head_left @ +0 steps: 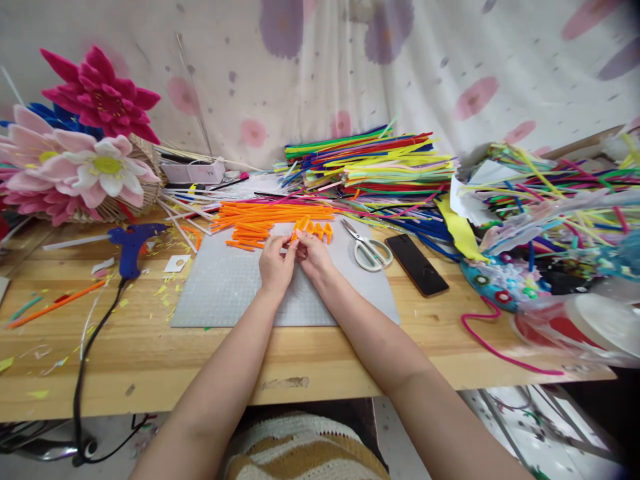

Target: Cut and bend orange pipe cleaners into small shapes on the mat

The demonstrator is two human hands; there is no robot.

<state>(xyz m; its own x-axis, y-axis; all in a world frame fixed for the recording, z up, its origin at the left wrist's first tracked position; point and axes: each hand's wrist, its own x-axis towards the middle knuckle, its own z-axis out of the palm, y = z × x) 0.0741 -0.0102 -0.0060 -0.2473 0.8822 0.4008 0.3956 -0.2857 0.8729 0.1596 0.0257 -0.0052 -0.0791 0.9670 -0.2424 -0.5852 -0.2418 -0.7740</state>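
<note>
Left hand (pixel 276 263) and right hand (pixel 315 257) meet over one grey gridded cutting mat (pixel 220 293), fingertips pinched together on one fuzzy orange pipe-cleaner piece (pixel 295 235); from them, about three bent orange pieces (pixel 320 231) lie at one o'clock; straight orange pipe cleaners (pixel 267 215), too many to count, at eleven; one pair of pale-handled metal scissors (pixel 368 252) and one smooth black phone (pixel 417 265) at three; one blue plastic glue gun (pixel 131 250) at nine.

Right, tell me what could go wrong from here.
1. The small orange piece pinched between the fingers of the left hand and right hand could slip.
2. The right hand might knock the bent orange pieces lying just beyond it.
3. The cord of the blue glue gun hangs over the front edge of the table; a snag could drag the gun.
</note>
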